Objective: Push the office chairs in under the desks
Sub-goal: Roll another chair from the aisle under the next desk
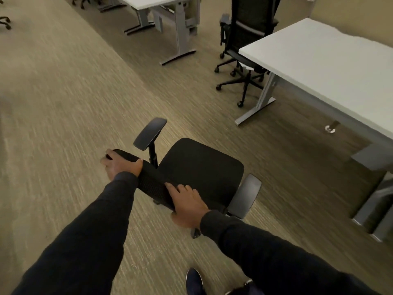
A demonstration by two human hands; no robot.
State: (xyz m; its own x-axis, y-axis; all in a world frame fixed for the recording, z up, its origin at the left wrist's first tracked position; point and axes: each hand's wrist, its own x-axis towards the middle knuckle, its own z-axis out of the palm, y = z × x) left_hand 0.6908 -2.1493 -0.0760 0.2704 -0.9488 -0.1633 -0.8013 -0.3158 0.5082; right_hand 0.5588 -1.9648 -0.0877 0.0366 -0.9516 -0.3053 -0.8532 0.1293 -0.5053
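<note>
A black office chair (200, 169) with a mesh back and two grey armrests stands on the carpet in front of me, its seat facing away toward the right. My left hand (121, 166) grips the left end of the backrest's top edge. My right hand (187, 204) grips the right end of the same edge. A white desk (331, 69) on grey legs stands to the right of the chair, apart from it. A second black chair (248, 39) sits tucked at the far end of that desk.
Another white desk (161, 5) on grey legs stands at the back. Chair bases (5, 22) show at the far left edge. Grey cabinet-like units (378, 201) sit under the near desk on the right. My shoe (194, 281) is below the chair. Open carpet spreads to the left.
</note>
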